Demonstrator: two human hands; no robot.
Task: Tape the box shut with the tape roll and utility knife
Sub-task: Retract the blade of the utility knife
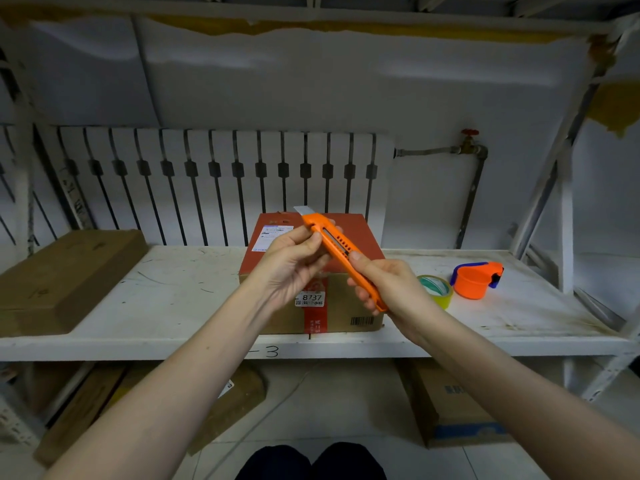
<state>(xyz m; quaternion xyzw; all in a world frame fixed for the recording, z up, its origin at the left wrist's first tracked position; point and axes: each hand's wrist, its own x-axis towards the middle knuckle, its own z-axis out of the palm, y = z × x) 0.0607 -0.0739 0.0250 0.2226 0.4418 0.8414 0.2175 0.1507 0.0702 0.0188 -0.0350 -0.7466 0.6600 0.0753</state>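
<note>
Both hands are holding an orange utility knife (341, 252) in the air above the box (313, 271), its silver blade sticking out at the upper-left end. The right hand (388, 287) is wrapping closed around the lower handle, thumb lying on the slider track. The left hand (294, 263) is pinching the knife's front part between thumb and fingers, the palm otherwise loosely cupped.

The box is sitting on the white shelf (173, 292), red on top, brown on the front, with a white label reading 8737 and a strip of red tape running down the front face. The tape roll (437, 291), yellowish, is lying flat on the shelf just right of the box. An orange tape dispenser (476, 278) is sitting beside the roll, farther right. A flat brown carton (65, 275) is resting at the shelf's left end.
</note>
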